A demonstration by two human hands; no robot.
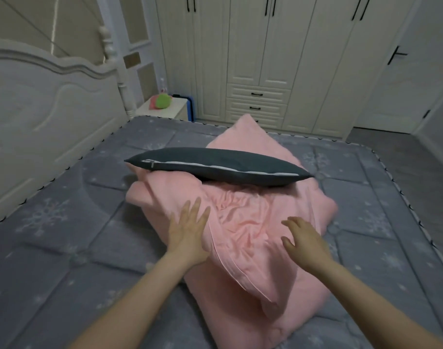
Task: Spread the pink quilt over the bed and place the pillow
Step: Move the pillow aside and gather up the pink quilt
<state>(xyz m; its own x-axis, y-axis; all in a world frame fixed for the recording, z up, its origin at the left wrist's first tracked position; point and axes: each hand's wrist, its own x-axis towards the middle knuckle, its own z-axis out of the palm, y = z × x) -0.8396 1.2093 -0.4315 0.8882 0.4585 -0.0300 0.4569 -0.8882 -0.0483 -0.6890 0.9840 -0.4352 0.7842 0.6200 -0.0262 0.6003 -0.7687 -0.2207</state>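
1. Head view, the only one we have. Pink quilt (pixel 240 222) lies folded in a rumpled heap at mid-bed (pixel 64 248), on the bare grey mattress cover. Not spread yet.
2. Dark grey pillow (pixel 215 166) rests across the far part of the heap, zip edge toward us.
3. Our left hand (pixel 187 233) lies flat, fingers spread, on the quilt's near left edge, grasping nothing. Our right hand (pixel 303 241) hovers over or lightly touches the fabric, fingers loosely curled and open; we cannot tell if there is contact.
4. Risks, as we judge: if we pull the quilt open with the pillow on top, the pillow may roll off, perhaps over the far edge. Gripping one layer of the fold could twist the quilt rather than open it.
5. Count: one quilt, one pillow, two hands, one bed, one headboard (pixel 39 109), one nightstand (pixel 165 108) carrying a green and pink item (pixel 162 100).
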